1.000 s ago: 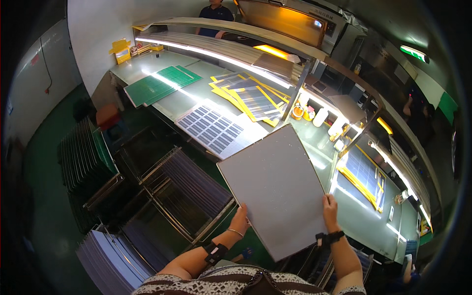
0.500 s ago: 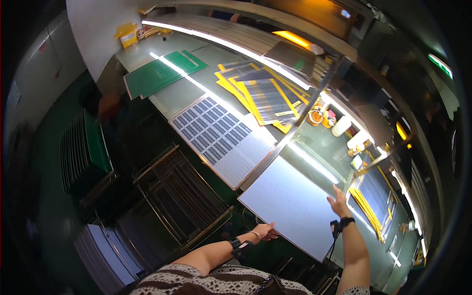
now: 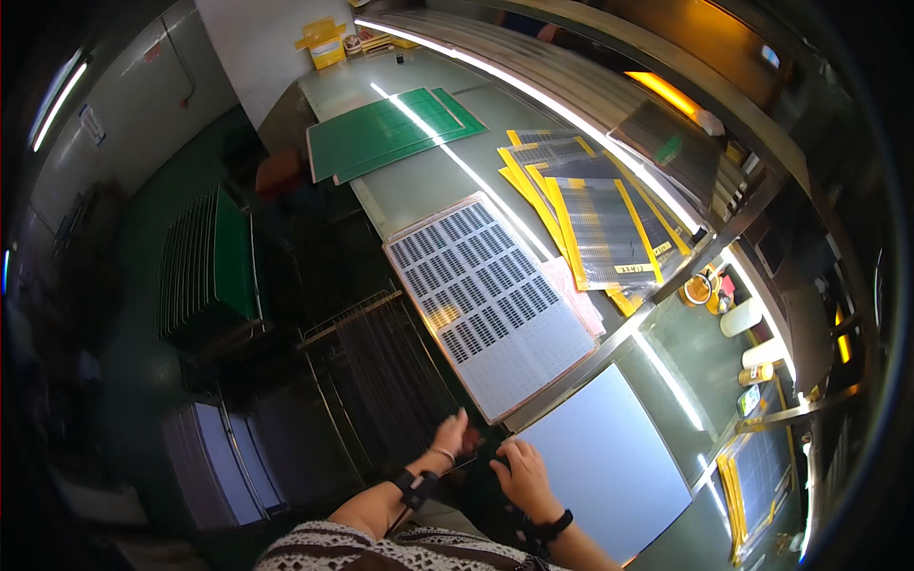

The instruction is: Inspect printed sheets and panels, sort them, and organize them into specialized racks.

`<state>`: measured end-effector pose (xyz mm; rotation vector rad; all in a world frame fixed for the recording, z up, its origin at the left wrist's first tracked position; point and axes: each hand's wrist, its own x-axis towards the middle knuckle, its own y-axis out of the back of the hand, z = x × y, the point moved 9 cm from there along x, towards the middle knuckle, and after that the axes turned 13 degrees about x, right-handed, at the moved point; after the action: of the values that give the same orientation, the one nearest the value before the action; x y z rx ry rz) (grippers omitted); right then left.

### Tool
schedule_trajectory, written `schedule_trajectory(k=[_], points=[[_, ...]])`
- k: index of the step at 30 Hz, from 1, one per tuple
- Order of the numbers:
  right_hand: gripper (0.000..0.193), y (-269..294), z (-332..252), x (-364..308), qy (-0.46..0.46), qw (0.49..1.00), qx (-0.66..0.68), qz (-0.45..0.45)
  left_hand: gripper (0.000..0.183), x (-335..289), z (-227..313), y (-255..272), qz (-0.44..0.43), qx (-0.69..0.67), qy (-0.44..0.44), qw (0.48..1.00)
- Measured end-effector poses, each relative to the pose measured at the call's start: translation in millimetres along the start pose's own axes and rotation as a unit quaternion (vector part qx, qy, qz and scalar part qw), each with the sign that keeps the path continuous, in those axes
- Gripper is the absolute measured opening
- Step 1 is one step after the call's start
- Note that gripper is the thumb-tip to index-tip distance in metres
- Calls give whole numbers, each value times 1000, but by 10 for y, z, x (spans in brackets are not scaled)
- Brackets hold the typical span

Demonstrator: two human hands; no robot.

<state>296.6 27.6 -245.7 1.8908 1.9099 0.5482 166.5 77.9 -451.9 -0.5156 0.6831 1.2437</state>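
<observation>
My left hand (image 3: 455, 436) is beside the near lower corner of a patterned panel (image 3: 533, 357) with rows of small dark blocks. Its thumb points up, apart from the shadowed fingers, and it appears to hold nothing. My right hand (image 3: 526, 479) hovers at the left edge of a plain pale blue-white panel (image 3: 614, 447), fingers loosely bent and apart. Whether its fingertips touch that edge I cannot tell. Both panels lie flat on the bench, the plain one to the right of the patterned one.
Green sheets (image 3: 381, 133) and yellow-edged dark screens (image 3: 605, 228) lie farther along the bench. A metal post (image 3: 709, 252) rises at its back. Dark racks (image 3: 371, 381) stand at left, near a rack of green boards (image 3: 214, 266). Jars (image 3: 700, 288) stand at right.
My left hand has left the plain panel's near edge and moved left. My right hand has come from that panel's far side to its left edge. The view has turned left.
</observation>
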Motion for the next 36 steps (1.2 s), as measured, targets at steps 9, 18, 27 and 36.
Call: schedule_trajectory(k=[9,18,27,36], points=[[19,55,615,210,-218,960,175,35,31,96,842,156,-60,61,22,996],[39,17,1446,571,-372,727,550,178,24,-438,1063,429,-98,80,16,992],[30,283,1474,983,-306,822,438,201,20,-217,1062,402,-59,-42,9,997],[12,851,455,880,-72,688,659,297,64,-338,1272,869,80,122,-15,989]])
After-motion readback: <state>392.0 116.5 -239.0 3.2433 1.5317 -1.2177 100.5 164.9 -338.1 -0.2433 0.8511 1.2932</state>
